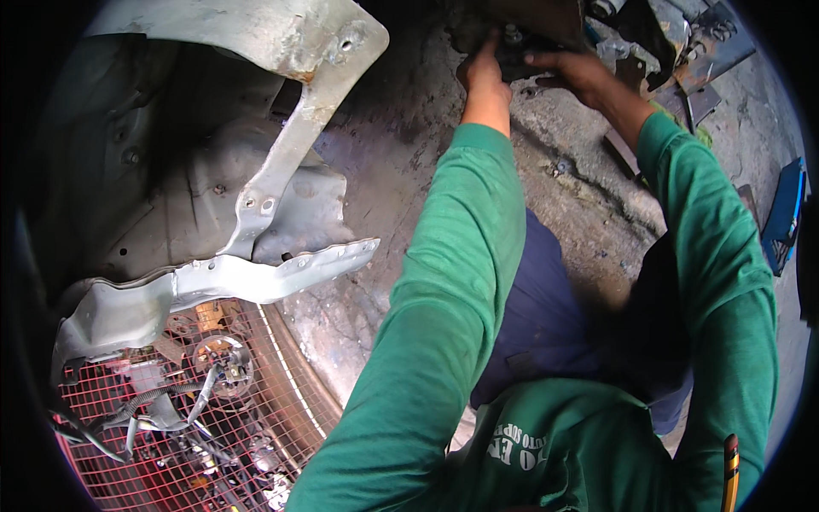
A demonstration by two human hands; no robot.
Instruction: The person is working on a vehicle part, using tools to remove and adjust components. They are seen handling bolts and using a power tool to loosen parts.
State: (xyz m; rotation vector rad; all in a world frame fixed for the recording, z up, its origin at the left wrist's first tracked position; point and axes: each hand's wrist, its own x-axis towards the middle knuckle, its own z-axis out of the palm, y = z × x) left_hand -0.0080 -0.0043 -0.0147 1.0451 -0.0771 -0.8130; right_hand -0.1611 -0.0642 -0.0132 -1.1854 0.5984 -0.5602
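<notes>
Dark part lying just right of left hand, just left of right hand. Right hand pointing parted fingers toward it; whether either is gripping, cannot tell.

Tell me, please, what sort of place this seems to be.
Probably a vehicle repair workshop: a bare sheet-metal section resembling vehicle bodywork fills the upper left, mechanical parts cluster at lower left, and metal pieces lie on the stained concrete floor.

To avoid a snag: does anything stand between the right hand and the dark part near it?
Nothing visible: the right hand is at the dark part. The grey metal frame stands off to the left.
</notes>
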